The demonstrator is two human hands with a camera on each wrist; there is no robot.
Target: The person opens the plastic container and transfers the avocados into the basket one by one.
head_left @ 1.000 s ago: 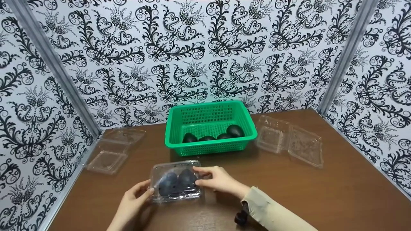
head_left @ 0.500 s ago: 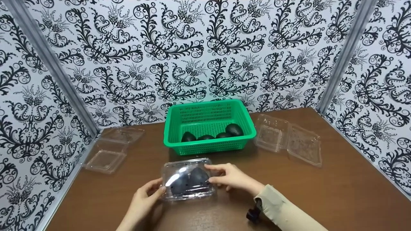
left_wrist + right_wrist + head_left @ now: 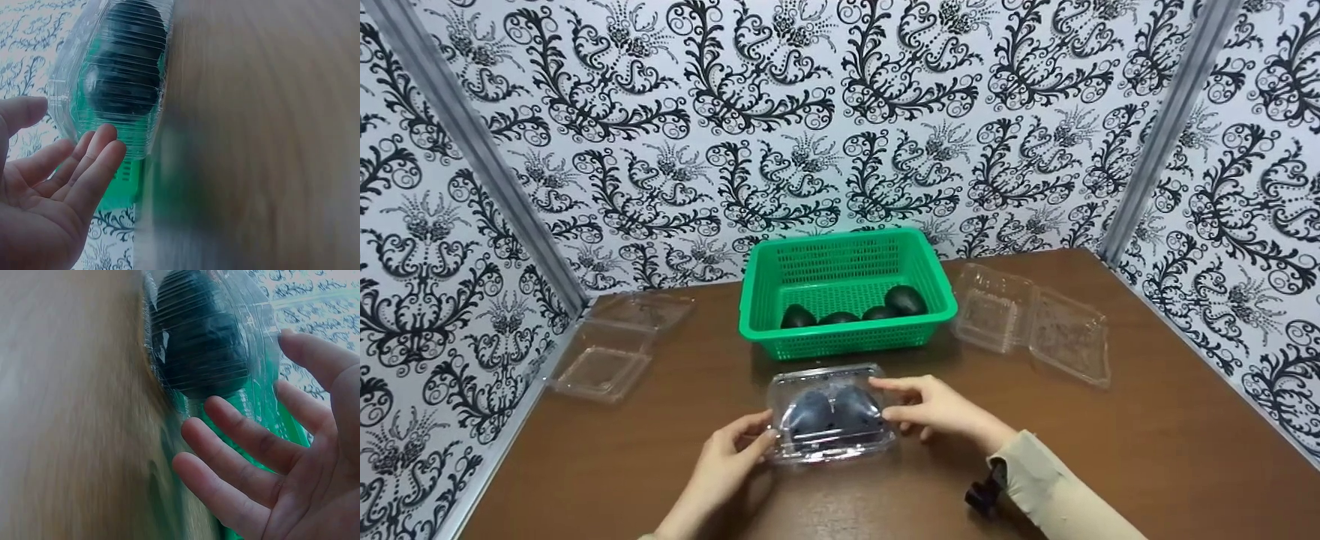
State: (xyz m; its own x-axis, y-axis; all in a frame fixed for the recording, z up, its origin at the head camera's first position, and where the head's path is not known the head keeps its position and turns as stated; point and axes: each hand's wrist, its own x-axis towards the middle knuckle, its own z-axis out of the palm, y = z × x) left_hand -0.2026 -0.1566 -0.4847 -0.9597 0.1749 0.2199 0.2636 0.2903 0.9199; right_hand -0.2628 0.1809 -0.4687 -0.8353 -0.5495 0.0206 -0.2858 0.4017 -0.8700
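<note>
A lidded clear plastic clamshell box [image 3: 834,442] with two dark avocados [image 3: 814,412] inside sits at the front middle of the table. At its left end my left hand [image 3: 735,454] touches the side with thumb and index fingertips; the left wrist view shows this hand [image 3: 56,180] with its other fingers extended beside the box. On the opposite end, the thumb and index fingertips of my right hand [image 3: 941,409] touch the side. Spread, nearly straight fingers show on that hand [image 3: 270,450] in the right wrist view. Neither hand wraps round the box.
Behind the box stands a green plastic basket [image 3: 847,343] with several dark avocados [image 3: 905,301] in it. Unfolded clear clamshell boxes lie at the left [image 3: 604,371] and right [image 3: 994,319]. Patterned walls [image 3: 840,112] enclose the brown table [image 3: 1110,450] at back and sides.
Both hands have moved to the right with the clamshell box between them, and the box has turned slightly. The basket and the unfolded boxes have stayed put.
</note>
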